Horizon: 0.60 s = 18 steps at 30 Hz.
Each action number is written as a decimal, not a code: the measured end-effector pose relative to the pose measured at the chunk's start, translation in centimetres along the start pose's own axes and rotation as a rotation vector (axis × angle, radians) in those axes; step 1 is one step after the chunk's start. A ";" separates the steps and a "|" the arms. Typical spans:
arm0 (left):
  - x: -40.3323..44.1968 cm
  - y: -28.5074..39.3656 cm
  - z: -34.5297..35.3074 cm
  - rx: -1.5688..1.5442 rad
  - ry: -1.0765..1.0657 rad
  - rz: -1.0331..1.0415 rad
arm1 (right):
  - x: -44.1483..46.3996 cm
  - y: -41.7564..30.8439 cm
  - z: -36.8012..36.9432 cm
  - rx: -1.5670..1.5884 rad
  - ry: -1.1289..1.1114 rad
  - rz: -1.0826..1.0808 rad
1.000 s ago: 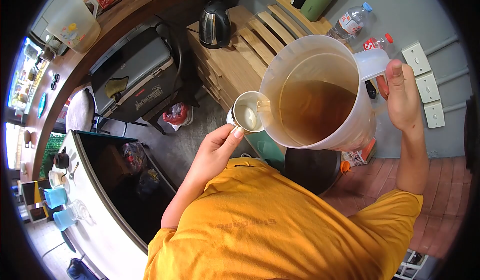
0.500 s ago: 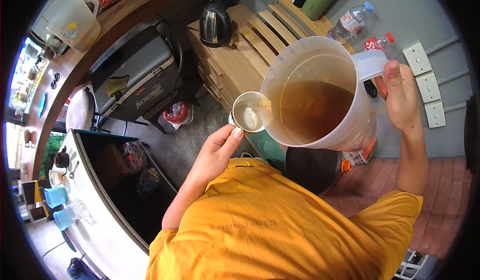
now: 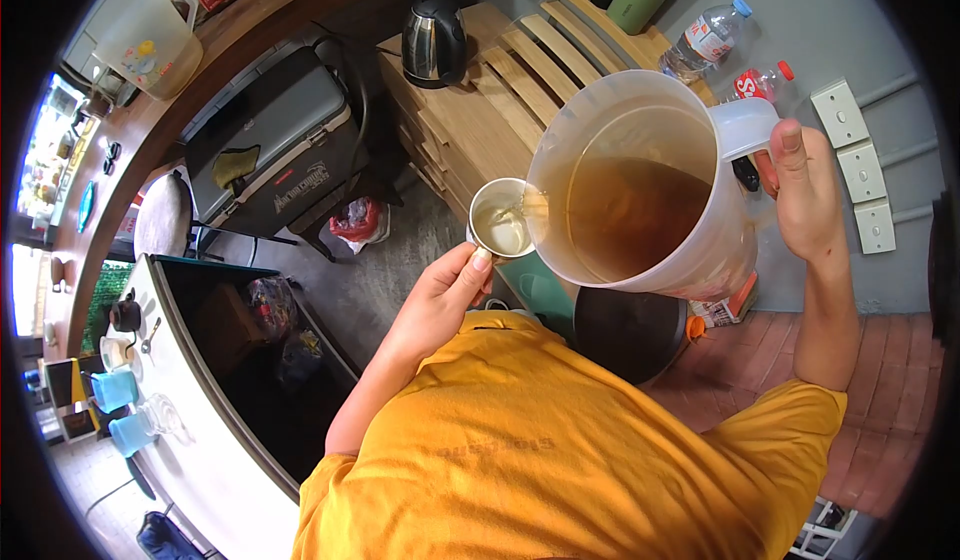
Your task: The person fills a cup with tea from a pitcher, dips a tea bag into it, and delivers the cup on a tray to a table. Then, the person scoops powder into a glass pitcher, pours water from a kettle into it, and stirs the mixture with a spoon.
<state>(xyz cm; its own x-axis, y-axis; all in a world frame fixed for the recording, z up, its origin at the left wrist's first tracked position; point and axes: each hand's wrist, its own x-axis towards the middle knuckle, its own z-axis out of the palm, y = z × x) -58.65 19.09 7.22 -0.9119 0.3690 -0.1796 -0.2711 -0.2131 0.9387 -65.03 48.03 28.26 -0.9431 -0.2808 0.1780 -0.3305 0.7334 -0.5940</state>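
My left hand (image 3: 445, 295) is closed on the handle of a small white cup (image 3: 502, 222), thumb on top. Pale liquid shows inside the cup. My right hand (image 3: 805, 195) grips the handle of a large translucent pitcher (image 3: 735, 245), which is tilted to the left. Brown liquid (image 3: 640, 210) lies in the pitcher. Its spout is right over the cup's right rim, and liquid runs from it into the cup.
A kettle (image 3: 434, 42) stands on the slatted wooden bench (image 3: 470, 120). Bottles (image 3: 705, 42) stand on the ledge at the back right. A grey cooler box (image 3: 275, 150) is at left, above a white-topped counter (image 3: 190, 400). Wall switches (image 3: 860, 170) are at right.
The cup and my left hand have shifted slightly right, along with the pitcher's spout. Slightly more liquid shows in the cup. The view has turned a little.
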 end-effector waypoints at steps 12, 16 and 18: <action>0.4 -0.1 0.2 0.021 -0.011 -0.060 | -0.3 0.2 0.0 -0.021 0.004 0.022; 0.7 -0.7 0.2 -0.010 -0.027 -0.038 | -0.4 -0.1 0.2 -0.042 0.008 0.021; 0.8 -0.9 0.2 -0.010 -0.036 -0.023 | -0.3 0.0 0.1 -0.045 0.000 0.037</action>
<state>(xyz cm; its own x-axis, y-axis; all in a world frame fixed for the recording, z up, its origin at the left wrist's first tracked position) -59.08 19.76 6.30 -0.8938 0.4060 -0.1905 -0.2953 -0.2132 0.9313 -64.71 48.08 28.15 -0.9547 -0.2531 0.1565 -0.2968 0.7701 -0.5647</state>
